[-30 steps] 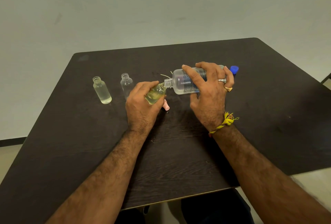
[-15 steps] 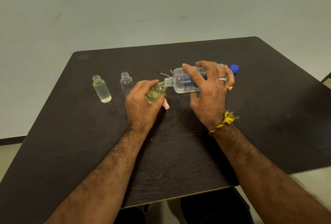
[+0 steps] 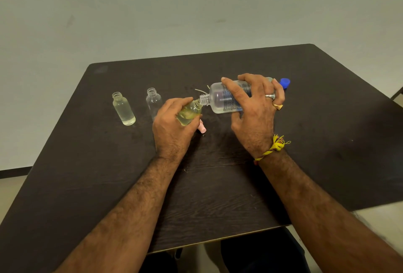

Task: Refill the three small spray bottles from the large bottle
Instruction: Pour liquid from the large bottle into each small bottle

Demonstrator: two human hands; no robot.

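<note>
1. Right hand [image 3: 255,118]: the fingers [image 3: 234,90] are wrapped over the large bottle [image 3: 226,100], and the thumb lies beneath it. Two rings sit on the fingers; a yellow thread band [image 3: 273,147] circles the wrist.
2. Large bottle: clear plastic with a printed label, uncapped and held nearly level above the counter [image 3: 327,152]. Its threaded neck points left and meets the mouth of the bottle in the other hand.
3. Left hand [image 3: 172,128]: the fingers curl round a small bottle [image 3: 188,113], which is tilted with its mouth up and to the right, touching the neck of the large bottle. This small bottle holds yellowish liquid.
4. Second small bottle [image 3: 154,101]: upright and uncapped on the counter, just left of the left hand; it looks clear, and its level cannot be told.
5. Third small bottle [image 3: 123,109]: upright and uncapped, farther left, with pale liquid filling most of its body.
6. Pink cap [image 3: 202,128]: lies on the counter just beside the left hand, partly hidden beneath it.
7. Blue cap [image 3: 285,82]: on the counter behind the base of the large bottle.
8. Thin pale tubes [image 3: 200,91]: lie on the counter behind the two meeting necks.
</note>
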